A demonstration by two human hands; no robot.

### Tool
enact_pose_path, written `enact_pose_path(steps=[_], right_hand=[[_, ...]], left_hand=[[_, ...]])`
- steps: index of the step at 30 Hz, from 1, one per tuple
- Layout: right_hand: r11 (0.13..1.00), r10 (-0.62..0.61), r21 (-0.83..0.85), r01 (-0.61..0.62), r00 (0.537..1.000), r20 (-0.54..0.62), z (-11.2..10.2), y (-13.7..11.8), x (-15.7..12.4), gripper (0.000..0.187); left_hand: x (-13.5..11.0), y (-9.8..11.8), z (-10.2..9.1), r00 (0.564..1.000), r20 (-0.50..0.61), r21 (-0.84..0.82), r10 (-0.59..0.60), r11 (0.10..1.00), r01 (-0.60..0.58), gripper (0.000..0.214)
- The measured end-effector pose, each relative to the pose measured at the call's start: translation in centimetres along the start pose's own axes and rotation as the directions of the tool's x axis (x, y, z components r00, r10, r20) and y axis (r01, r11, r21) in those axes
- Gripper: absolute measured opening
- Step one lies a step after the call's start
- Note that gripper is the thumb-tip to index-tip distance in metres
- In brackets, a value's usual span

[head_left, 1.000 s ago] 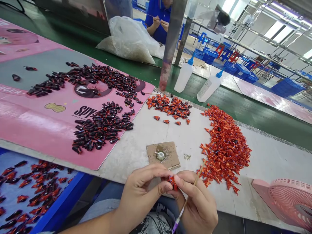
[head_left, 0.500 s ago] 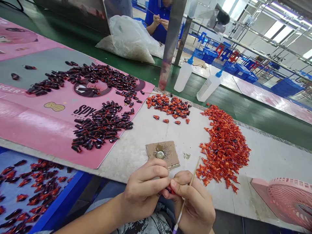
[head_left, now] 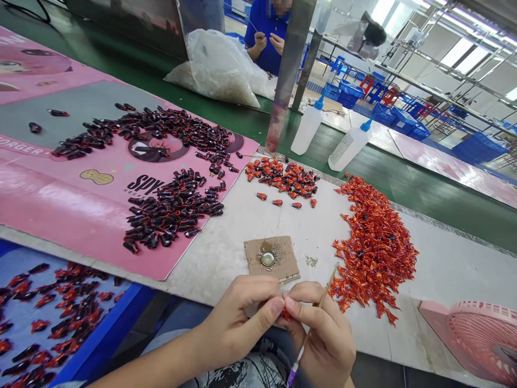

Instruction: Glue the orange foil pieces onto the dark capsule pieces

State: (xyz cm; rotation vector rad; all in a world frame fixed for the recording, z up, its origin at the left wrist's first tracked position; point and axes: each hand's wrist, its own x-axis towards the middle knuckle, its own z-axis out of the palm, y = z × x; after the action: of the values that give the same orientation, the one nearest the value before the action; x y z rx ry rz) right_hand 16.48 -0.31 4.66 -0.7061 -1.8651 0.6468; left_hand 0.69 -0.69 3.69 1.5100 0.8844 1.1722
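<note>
My left hand and my right hand meet at the near table edge, pinching one small red foil piece between their fingertips. A thin wooden stick with a purple end also runs through my right hand. Just beyond the hands lies a cardboard square with a small round dab at its centre. A heap of red foil pieces lies right of the hands. A smaller red group lies farther back.
Dark finished pieces lie in piles on a pink printed sheet at left. A blue tray holds more at lower left. Two squeeze bottles stand behind, a pink fan at right. Another person in blue works opposite.
Both hands stay together on the red piece with small finger shifts. The stick tip moved slightly. The view shifted a little.
</note>
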Motion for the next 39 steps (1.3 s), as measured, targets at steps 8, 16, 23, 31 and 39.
enact_pose_path(steps=[8, 16, 23, 31, 39], right_hand=[[0.999, -0.03, -0.042, 0.031, 0.999, 0.03, 0.4, -0.4, 1.0, 0.021], [0.997, 0.076, -0.038, -0.074, 0.994, 0.075, -0.2, 0.2, 1.7, 0.018], [0.867, 0.241, -0.473, -0.156, 0.962, 0.125, -3.3, 7.7, 4.6, 0.006], [0.76, 0.295, -0.61, -0.224, 0.955, 0.016, -4.0, 12.8, 7.4, 0.006], [0.85, 0.318, -0.386, -0.359, 0.933, -0.168, -6.2, 8.1, 4.8, 0.029]], left_hand=[[-0.7, -0.7, 1.4, 0.945, 0.052, -0.507, -0.324, 0.806, 0.304, 0.06], [-0.5, -0.7, -0.4, 0.938, -0.032, -0.521, -0.345, 0.807, 0.279, 0.058], [-1.2, -1.6, -5.1, 0.924, -0.337, -0.165, -0.183, 0.977, 0.133, 0.028], [-1.6, -5.6, -11.6, 0.939, -0.163, 0.905, 0.304, 0.425, 0.019, 0.025], [-0.9, -8.4, -12.9, 0.926, -0.151, 0.944, 0.346, 0.33, 0.031, 0.032]])
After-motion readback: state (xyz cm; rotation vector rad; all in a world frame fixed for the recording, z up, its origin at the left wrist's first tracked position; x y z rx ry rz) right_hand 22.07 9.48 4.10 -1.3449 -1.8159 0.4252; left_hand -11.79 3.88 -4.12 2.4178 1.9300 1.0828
